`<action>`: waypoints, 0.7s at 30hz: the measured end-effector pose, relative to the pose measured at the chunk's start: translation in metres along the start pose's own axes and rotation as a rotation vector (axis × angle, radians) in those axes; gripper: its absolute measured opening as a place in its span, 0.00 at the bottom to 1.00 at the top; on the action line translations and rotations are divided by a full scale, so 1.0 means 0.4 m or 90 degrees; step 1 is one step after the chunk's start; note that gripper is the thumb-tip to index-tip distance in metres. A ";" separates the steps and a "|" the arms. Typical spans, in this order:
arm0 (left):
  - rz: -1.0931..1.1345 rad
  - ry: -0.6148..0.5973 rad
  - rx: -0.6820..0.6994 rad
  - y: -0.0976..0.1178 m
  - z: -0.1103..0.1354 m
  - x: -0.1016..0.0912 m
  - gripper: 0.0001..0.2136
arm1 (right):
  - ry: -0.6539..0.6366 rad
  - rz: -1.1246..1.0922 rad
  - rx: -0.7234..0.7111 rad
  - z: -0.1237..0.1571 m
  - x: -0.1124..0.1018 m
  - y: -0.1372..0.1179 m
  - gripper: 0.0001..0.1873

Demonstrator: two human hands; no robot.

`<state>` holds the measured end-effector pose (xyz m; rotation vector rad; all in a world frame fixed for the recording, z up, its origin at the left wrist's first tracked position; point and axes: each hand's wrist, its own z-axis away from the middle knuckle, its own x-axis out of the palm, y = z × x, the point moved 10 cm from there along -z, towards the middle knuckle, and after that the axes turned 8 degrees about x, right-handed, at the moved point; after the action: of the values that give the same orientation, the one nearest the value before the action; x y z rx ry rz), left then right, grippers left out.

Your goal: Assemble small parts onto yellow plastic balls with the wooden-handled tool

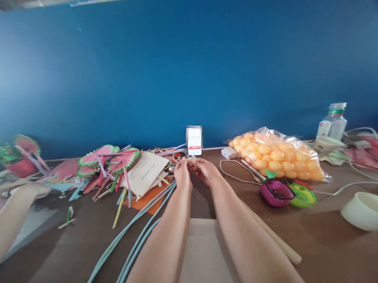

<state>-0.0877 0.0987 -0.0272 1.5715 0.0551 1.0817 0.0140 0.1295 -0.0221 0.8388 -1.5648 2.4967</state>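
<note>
My left hand (182,171) and my right hand (204,170) meet over the far middle of the table, fingers closed in pinches. Between the fingertips shows a bit of something small and gold-coloured, too small to name. Just behind the hands an upright phone (195,151) leans at the blue wall, its lit screen partly blurred out. A small shiny round metal piece (171,169) sits left of my left hand. Long light-blue tubes or cords (141,223) run from beside that hand toward the table's front.
Pink-and-green paper fans (125,160), papers (145,173) and coloured strips lie to the left, where another person's hand (38,189) rests. To the right are a bag of orange balls (279,156), a purple pouch (276,193), a white bowl (366,211), a bottle (333,122) and a wooden stick (278,241).
</note>
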 end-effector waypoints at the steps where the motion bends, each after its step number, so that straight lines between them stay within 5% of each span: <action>1: -0.005 -0.001 0.002 -0.001 -0.001 -0.001 0.06 | 0.003 0.002 0.002 0.000 -0.001 0.001 0.04; 21: 0.016 0.011 -0.002 -0.002 0.005 0.000 0.07 | 0.020 0.014 -0.030 -0.013 -0.010 0.000 0.06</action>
<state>-0.0860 0.0974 -0.0275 1.5644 0.0447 1.1143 0.0153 0.1346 -0.0258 0.7759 -1.6247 2.4657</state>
